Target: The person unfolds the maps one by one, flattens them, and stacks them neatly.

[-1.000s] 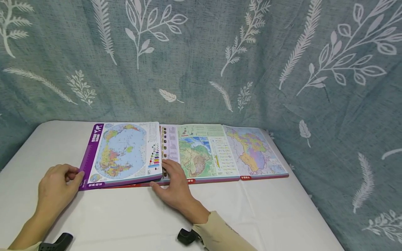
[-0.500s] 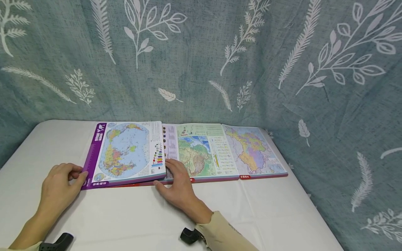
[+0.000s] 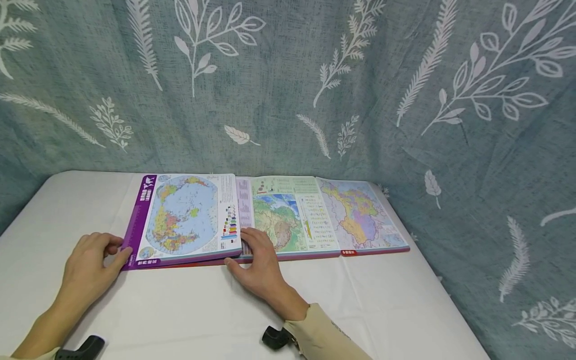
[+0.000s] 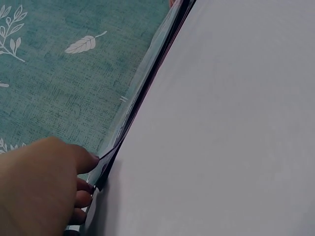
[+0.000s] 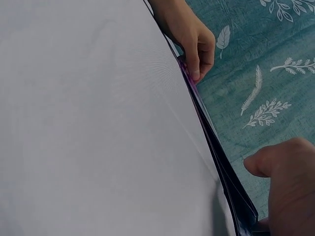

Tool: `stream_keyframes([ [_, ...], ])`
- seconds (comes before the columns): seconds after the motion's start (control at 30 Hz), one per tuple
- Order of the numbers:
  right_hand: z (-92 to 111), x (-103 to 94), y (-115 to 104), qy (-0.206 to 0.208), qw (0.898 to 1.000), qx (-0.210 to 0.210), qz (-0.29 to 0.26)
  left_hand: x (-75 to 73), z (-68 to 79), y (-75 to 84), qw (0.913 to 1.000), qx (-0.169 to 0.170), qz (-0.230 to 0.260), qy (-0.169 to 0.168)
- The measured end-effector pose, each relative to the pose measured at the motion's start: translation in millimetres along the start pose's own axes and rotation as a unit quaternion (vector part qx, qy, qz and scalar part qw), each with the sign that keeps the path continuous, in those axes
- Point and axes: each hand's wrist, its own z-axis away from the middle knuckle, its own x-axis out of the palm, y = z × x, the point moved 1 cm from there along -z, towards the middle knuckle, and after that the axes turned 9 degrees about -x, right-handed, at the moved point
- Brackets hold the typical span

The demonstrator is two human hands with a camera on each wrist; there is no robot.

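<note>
A purple-edged folding world map lies in a folded stack at the left of the table. It overlaps the left part of a red-labelled fold-out map spread flat to the right. My left hand pinches the world map's near left corner between thumb and fingers; the left wrist view shows the fingertips at its thin edge. Against the near right corner rests my right hand, fingers extended along the right edge and thumb at the front edge. In the right wrist view its thumb stands apart from the dark folded edges.
The white-covered table runs back to a teal leaf-patterned curtain, which also hangs along the right side. A black wrist device sits below the right hand, another black device below the left.
The world map has slid a little to the right over the fold-out map, covering more of its left panel. Both hands have moved right with it.
</note>
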Motion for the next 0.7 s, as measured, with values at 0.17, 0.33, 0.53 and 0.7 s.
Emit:
stream_keyframes([
  [0.17,1.2,-2.8,2.8,0.004,1.000,-0.002,0.004,1.6,-0.2,3.8,0.9999,0.013,-0.003,-0.004],
  [0.33,2.9,-6.2,5.6,0.011,1.000,-0.005,0.004,3.0,1.5,7.7,0.9995,0.033,0.001,-0.002],
  [0.53,4.6,-9.5,8.3,0.014,1.000,-0.001,0.007,6.8,4.0,11.6,0.9989,0.046,0.000,0.002],
  [0.7,5.3,-11.8,10.0,0.012,1.000,0.003,0.007,9.5,4.6,13.5,0.9986,0.051,0.005,0.007],
])
